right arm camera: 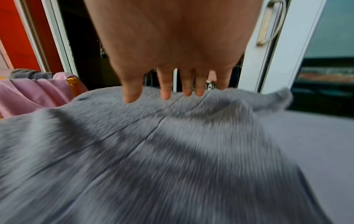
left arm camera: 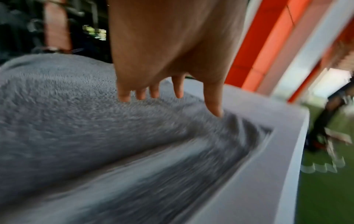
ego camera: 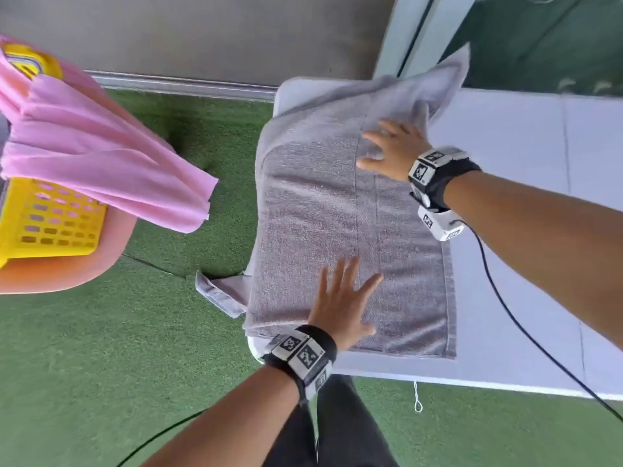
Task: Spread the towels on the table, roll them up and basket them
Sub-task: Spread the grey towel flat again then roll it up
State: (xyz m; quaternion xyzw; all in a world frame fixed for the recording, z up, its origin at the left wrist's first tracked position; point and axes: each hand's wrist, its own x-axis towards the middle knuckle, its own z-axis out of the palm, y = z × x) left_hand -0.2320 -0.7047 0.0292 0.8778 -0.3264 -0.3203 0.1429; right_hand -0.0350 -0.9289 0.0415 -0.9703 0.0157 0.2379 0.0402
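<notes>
Left hand: the left hand [ego camera: 340,305] lies flat, fingers straight and spread, palm down on the grey towel [ego camera: 313,210] in the lower middle of the head view, gripping nothing.
Right hand: the right hand [ego camera: 394,151] lies flat with its fingers splayed, pressing the same towel at centre right; a raised corner of the cloth stands just beyond its fingertips [right arm camera: 165,94].
Grey towel: grey terry with a woven band and a hemmed edge, spread over the left end of the white table [ego camera: 526,230]; its left side hangs over the table's edge and one corner dangles toward the lower left.
Writing: the wrist bands [ego camera: 435,168] carry black-and-white square markers; no words can be read.
Basket: a yellow slotted basket [ego camera: 50,224] sits at far left on a pink seat [ego camera: 67,274], well apart from both hands.
Pink towel: a pink towel [ego camera: 84,146] drapes over the basket's rim.
Floor: green turf [ego camera: 84,365] lies below.
</notes>
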